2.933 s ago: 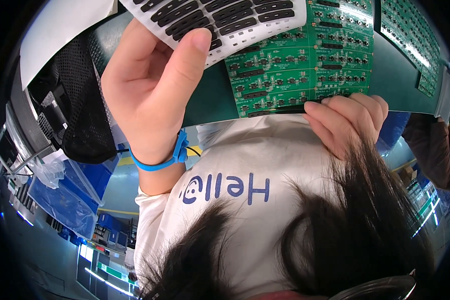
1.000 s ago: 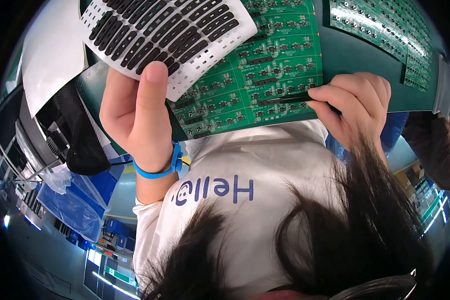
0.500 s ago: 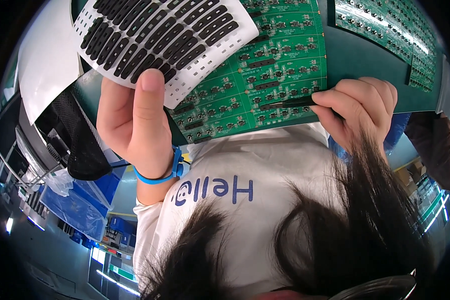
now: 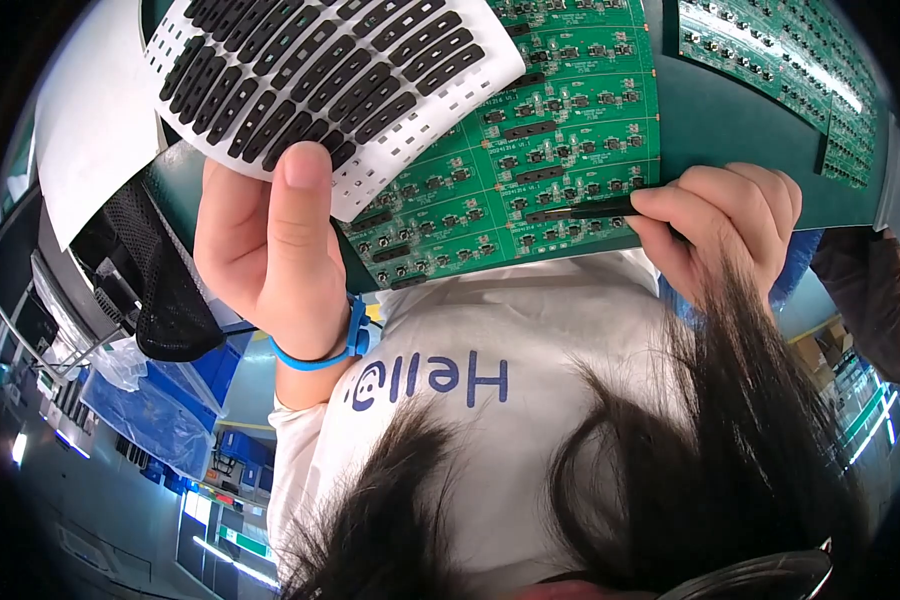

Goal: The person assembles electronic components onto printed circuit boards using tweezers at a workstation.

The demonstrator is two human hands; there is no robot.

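Observation:
My left hand pinches the lower edge of a curved white backing sheet, thumb on top. Rows of black slotted strips stick to that sheet, and some of its spots are bare of strips. Below it lies a green circuit board panel, partly covered by the sheet. Black tweezers are gripped in my right hand at the panel's right near edge. Their tips are at a black strip on the panel. Whether they grip it cannot be made out. Other black strips sit on the panel.
More green circuit board panels lie at the far right on the dark green work surface. A white sheet hangs at the left, above a black mesh item. A blue band with a cord circles my left wrist.
The panel and the white sheet have shifted very slightly to the right in view. My right hand and the tweezers have moved a little right too, with the tips still at the same strip.

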